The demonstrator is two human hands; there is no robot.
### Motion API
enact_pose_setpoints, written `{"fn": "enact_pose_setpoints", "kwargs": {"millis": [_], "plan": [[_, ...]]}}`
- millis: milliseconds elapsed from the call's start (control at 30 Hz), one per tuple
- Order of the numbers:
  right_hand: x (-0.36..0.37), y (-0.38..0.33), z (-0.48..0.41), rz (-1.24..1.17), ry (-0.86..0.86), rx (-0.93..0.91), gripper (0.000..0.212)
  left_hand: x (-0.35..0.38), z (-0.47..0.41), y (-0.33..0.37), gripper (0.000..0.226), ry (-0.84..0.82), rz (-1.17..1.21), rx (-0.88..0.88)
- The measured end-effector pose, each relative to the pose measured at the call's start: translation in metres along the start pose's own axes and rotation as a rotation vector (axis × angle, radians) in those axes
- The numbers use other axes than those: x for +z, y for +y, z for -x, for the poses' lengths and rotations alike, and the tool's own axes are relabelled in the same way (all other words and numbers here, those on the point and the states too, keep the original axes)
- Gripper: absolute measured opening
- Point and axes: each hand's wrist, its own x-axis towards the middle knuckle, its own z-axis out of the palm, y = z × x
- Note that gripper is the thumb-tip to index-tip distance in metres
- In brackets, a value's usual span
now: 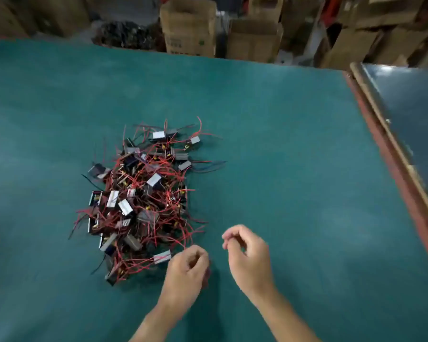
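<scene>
A tangled pile of small silver and black battery cells with red and black wires [143,193] lies on the green table [282,144], left of centre. My left hand [187,272] sits at the pile's near right edge with its fingers curled; a red wire runs to its fingertips and a silver cell [162,256] lies just to its left. Whether it pinches the wire is too blurred to tell. My right hand [247,253] hovers to the right of the pile, fingers curled with thumb and forefinger close together, and nothing visible between them.
A second, dark grey table [410,114] with a red-brown edge adjoins on the right. Beyond the far table edge stand several cardboard boxes [190,28] and a dark heap of parts [129,33].
</scene>
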Motion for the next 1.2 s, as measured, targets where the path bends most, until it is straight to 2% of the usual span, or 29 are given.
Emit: {"fn": "enact_pose_setpoints", "kwargs": {"millis": [67,167,267,333,433,500,533,600,633,667,700,767,867,900,1000,1100,1200], "plan": [[0.017,-0.005,-0.024,0.104,-0.063,-0.115,0.018,0.007,-0.009,-0.003,0.025,0.034,-0.054,0.139],[0.041,-0.011,-0.062,0.165,-0.220,-0.214,0.031,0.019,-0.029,-0.004,0.021,0.019,0.024,0.239],[0.062,-0.013,-0.076,0.287,-0.336,-0.411,0.043,0.030,-0.046,-0.013,0.014,-0.024,0.020,0.268],[0.074,-0.015,-0.084,0.412,-0.401,-0.493,0.039,0.039,-0.055,-0.026,0.016,-0.027,-0.013,0.264],[0.085,-0.014,-0.080,0.634,-0.389,-0.612,0.023,0.042,-0.053,-0.045,0.029,0.033,-0.214,0.421],[0.092,-0.009,-0.068,0.693,-0.332,-0.671,0.024,0.037,-0.051,-0.056,0.037,0.049,-0.293,0.550],[0.096,-0.007,-0.061,0.699,-0.301,-0.687,0.023,0.035,-0.047,-0.056,0.033,0.073,-0.327,0.566],[0.100,-0.005,-0.044,0.660,-0.230,-0.682,0.022,0.031,-0.041,-0.056,0.025,0.039,-0.171,0.458],[0.102,-0.004,-0.037,0.643,-0.201,-0.670,0.023,0.030,-0.039,-0.054,0.031,-0.063,0.021,0.423],[0.101,-0.003,-0.031,0.636,-0.187,-0.650,0.024,0.029,-0.037,-0.053,0.036,-0.145,0.133,0.463],[0.099,-0.001,-0.027,0.624,-0.177,-0.620,0.025,0.028,-0.037,-0.054,0.040,-0.130,0.172,0.511],[0.092,0.002,-0.025,0.548,-0.116,-0.595,0.026,0.028,-0.038,-0.055,0.044,-0.062,0.141,0.599],[0.076,0.005,-0.028,0.393,0.045,-0.593,0.027,0.031,-0.039,-0.051,0.015,-0.034,-0.067,0.652],[0.070,0.006,-0.028,0.338,0.086,-0.581,0.028,0.031,-0.040,-0.051,0.021,-0.001,-0.159,0.649],[0.050,0.013,-0.026,0.165,0.139,-0.491,0.027,0.035,-0.032,-0.043,0.016,-0.034,-0.019,0.523],[0.030,0.025,-0.023,-0.059,0.096,-0.375,0.027,0.036,-0.026,-0.035,0.030,-0.111,0.197,0.389],[0.012,0.042,-0.018,-0.169,0.115,-0.345,0.029,0.034,-0.025,-0.029,0.029,-0.127,0.441,0.260]]}}
